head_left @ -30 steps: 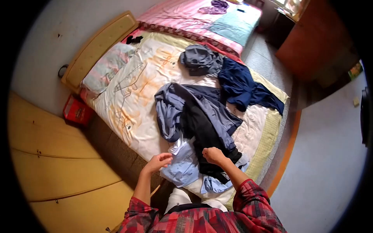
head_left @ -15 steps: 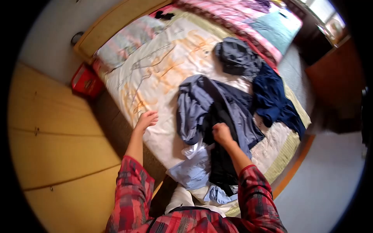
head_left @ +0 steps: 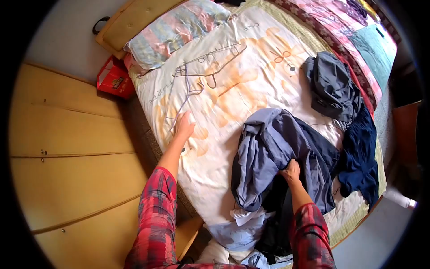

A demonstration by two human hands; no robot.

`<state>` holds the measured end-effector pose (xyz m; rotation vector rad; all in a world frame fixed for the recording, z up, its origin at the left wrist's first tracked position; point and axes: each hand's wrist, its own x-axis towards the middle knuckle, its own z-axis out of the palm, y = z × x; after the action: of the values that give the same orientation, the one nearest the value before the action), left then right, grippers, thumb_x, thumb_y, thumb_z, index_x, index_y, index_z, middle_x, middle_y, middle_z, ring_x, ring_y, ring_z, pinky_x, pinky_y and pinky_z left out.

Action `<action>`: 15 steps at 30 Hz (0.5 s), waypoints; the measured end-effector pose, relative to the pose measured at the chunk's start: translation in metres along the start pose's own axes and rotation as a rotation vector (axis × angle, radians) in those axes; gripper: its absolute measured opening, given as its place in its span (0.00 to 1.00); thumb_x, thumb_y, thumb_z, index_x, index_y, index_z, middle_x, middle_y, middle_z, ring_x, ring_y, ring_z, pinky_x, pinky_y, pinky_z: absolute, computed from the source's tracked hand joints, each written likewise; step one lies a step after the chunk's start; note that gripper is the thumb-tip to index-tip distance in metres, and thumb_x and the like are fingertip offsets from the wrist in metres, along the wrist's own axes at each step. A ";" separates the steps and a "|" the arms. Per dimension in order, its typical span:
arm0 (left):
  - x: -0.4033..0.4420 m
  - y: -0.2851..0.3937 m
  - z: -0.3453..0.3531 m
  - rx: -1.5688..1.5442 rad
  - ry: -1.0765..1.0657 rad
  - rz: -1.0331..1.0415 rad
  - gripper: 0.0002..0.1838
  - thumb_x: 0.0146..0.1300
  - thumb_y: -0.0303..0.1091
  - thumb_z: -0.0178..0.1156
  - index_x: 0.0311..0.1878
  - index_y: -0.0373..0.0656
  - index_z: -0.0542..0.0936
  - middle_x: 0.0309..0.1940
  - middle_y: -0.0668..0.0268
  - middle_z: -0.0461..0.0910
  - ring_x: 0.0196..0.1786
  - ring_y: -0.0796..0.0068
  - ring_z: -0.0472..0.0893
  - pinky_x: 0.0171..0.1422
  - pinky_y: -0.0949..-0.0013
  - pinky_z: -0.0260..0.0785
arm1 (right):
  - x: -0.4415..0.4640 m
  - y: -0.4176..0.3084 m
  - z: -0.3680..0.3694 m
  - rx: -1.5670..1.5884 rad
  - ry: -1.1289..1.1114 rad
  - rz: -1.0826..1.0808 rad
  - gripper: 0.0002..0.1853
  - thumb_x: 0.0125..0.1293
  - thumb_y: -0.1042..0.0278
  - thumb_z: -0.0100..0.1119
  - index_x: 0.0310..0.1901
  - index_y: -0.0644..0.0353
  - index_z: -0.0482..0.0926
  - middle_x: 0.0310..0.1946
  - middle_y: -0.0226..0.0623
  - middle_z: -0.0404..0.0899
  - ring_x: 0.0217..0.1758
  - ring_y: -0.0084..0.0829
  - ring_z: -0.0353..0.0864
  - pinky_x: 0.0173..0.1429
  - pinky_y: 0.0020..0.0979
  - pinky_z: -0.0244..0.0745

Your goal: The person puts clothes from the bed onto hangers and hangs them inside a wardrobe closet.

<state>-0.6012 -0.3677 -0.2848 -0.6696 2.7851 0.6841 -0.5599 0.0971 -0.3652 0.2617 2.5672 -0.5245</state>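
Observation:
My right hand [head_left: 291, 171] is closed on the edge of the grey-blue jacket [head_left: 273, 143], which lies heaped on the bed sheet [head_left: 201, 170]. Black clothing [head_left: 275, 224] lies below that hand, partly under the forearm. Over the printed sheet, left of the jacket, is my left hand [head_left: 183, 127]; its fingers point toward the headboard, and whether they are spread or closed is unclear. Light blue clothing [head_left: 239, 231] and a white piece [head_left: 245, 216] rest near the bed's front edge. To the right are a dark grey garment [head_left: 333, 87] and a navy garment [head_left: 360, 154].
A pillow [head_left: 174, 31] lies by the yellow headboard [head_left: 127, 27]. On the left stand yellow cabinets [head_left: 76, 179] and a red box [head_left: 115, 80]. A second bed with pink bedding [head_left: 320, 15] adjoins at the upper right.
My right hand has moved farther up the clothes and taken hold of the grey-blue jacket. My left hand reaches farther over the sheet. The view has shifted toward the headboard side.

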 end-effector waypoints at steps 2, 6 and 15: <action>0.039 0.008 0.009 0.046 0.133 0.130 0.35 0.52 0.31 0.64 0.65 0.43 0.63 0.64 0.53 0.62 0.65 0.55 0.64 0.67 0.62 0.59 | 0.006 0.005 0.006 0.004 0.029 -0.014 0.34 0.29 0.63 0.78 0.40 0.64 0.68 0.40 0.55 0.73 0.48 0.54 0.73 0.52 0.45 0.70; 0.106 0.033 0.026 0.043 0.147 0.191 0.42 0.51 0.31 0.64 0.69 0.48 0.55 0.69 0.56 0.55 0.70 0.56 0.56 0.71 0.62 0.53 | 0.016 0.016 0.023 -0.035 0.101 -0.024 0.28 0.32 0.69 0.72 0.37 0.66 0.68 0.36 0.56 0.73 0.43 0.55 0.73 0.48 0.47 0.70; 0.140 0.079 0.053 0.329 -0.098 -0.044 0.43 0.51 0.41 0.63 0.70 0.60 0.53 0.67 0.50 0.57 0.70 0.54 0.55 0.71 0.59 0.52 | 0.015 0.005 0.009 -0.059 -0.006 0.045 0.31 0.29 0.66 0.75 0.38 0.65 0.69 0.38 0.55 0.74 0.46 0.53 0.74 0.50 0.44 0.72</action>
<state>-0.7568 -0.3334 -0.3406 -0.6097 2.6918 0.2324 -0.5677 0.0990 -0.3821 0.2956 2.5605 -0.4315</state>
